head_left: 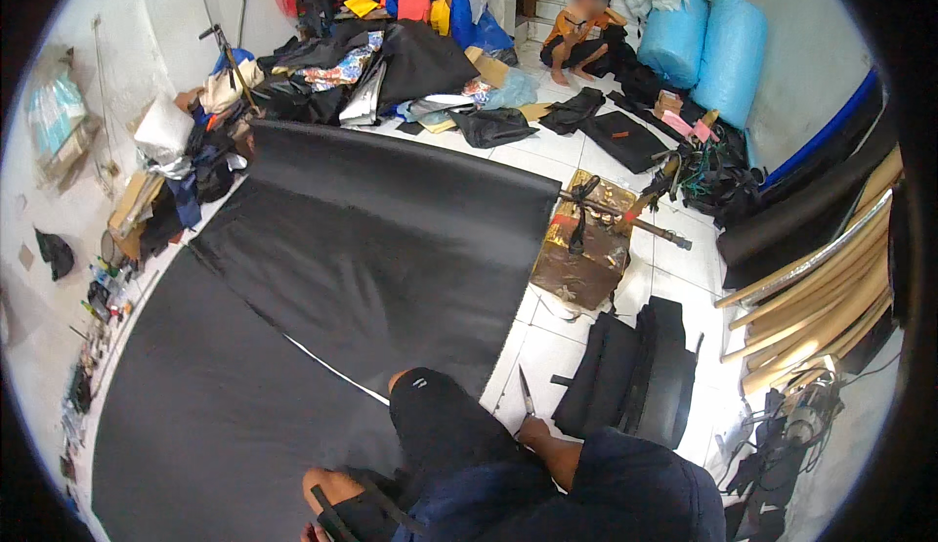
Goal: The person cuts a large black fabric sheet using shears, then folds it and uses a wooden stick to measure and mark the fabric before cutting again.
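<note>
On the white tiles beside my right knee, my right hand (533,433) is closed round the handle end of what look like scissors (527,392), their long pointed blade aimed away from me. My left hand (313,533) shows only a few fingertips at the lower edge, beside my left knee and a black strap; what it holds is hidden. Under my knees spreads a large sheet of black material (225,366). A second black length (391,239) overlaps it, coming off a wide roll (410,166) at the far side. A white gap shows between the two layers.
Stacked black padded pieces (625,371) lie right of my hand. Beyond them is a brown box (586,249) with a bar across it. Cardboard tubes (821,298) lean at right. A person (578,34) squats far off near blue wrapped rolls (703,48). Small items line the left wall.
</note>
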Demonstrator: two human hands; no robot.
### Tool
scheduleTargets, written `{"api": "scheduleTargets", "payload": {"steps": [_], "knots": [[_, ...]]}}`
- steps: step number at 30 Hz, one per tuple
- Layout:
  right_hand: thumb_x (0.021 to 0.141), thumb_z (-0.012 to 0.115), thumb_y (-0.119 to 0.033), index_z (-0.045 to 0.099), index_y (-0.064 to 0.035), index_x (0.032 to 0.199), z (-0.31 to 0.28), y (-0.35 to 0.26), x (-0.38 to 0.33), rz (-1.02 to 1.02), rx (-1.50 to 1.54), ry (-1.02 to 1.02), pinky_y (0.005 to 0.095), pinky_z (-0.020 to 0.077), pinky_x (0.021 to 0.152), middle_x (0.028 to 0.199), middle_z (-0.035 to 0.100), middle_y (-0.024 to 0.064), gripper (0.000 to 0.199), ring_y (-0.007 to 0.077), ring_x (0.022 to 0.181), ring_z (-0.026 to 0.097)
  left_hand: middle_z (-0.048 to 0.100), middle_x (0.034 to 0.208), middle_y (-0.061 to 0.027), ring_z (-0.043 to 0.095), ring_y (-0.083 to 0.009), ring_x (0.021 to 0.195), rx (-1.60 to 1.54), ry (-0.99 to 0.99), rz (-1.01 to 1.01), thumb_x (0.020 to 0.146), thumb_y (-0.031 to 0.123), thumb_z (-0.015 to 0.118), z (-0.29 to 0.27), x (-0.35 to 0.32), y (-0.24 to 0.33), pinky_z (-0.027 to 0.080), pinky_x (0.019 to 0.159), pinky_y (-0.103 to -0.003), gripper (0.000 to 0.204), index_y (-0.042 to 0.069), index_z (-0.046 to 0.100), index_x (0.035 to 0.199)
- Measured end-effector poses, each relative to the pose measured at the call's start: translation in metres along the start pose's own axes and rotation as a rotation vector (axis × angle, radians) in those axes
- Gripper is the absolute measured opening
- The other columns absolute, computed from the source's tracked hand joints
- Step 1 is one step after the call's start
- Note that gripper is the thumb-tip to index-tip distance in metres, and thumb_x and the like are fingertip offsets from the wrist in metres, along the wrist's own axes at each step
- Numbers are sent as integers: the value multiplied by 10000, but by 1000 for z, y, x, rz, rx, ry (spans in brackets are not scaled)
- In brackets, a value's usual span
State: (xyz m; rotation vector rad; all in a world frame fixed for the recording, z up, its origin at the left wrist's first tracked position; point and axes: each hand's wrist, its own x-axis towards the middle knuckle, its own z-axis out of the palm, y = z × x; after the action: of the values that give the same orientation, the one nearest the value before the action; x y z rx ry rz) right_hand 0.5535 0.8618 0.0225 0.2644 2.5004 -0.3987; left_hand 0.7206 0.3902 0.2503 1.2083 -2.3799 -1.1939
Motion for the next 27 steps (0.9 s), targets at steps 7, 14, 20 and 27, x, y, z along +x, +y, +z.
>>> {"api": "scheduleTargets", "payload": {"steps": [7, 14, 20, 27], "knots": [[868, 583, -246, 696, 33, 959, -7, 35, 21, 97, 70, -96, 480, 564, 817, 1002, 696, 251, 313, 392, 950, 694, 575, 1188, -161, 541, -230, 1133, -491, 17, 213, 950, 347, 584, 42, -2, 112, 442, 964, -408, 505, -36, 510, 1271], [852, 603, -279, 702, -25, 1001, -6, 59, 38, 65, 60, -77, 489, 552, 822, 1005, 698, 228, 310, 390, 965, 685, 502, 1268, -161, 487, -239, 1163, -1297, -418, 1130, 937, 367, 557, -9, -36, 250, 403, 969, -409, 567, -22, 449, 1335], [849, 605, -303, 720, -10, 937, -13, 12, 18, 47, 129, -72, 474, 563, 795, 954, 704, 238, 327, 392, 935, 695, 411, 1361, -152, 392, -233, 1255, -1622, -720, 1343, 965, 385, 442, -50, -85, 291, 319, 1041, -402, 587, -19, 373, 1385], [881, 577, -331, 699, -10, 1023, 5, 30, 35, 162, 205, -62, 470, 551, 849, 1052, 695, 225, 371, 388, 1011, 676, 306, 1470, -142, 280, -227, 1361, -2415, -1557, 825, 998, 407, 309, -89, -127, 277, 222, 1126, -393, 614, -15, 285, 1444]]}}
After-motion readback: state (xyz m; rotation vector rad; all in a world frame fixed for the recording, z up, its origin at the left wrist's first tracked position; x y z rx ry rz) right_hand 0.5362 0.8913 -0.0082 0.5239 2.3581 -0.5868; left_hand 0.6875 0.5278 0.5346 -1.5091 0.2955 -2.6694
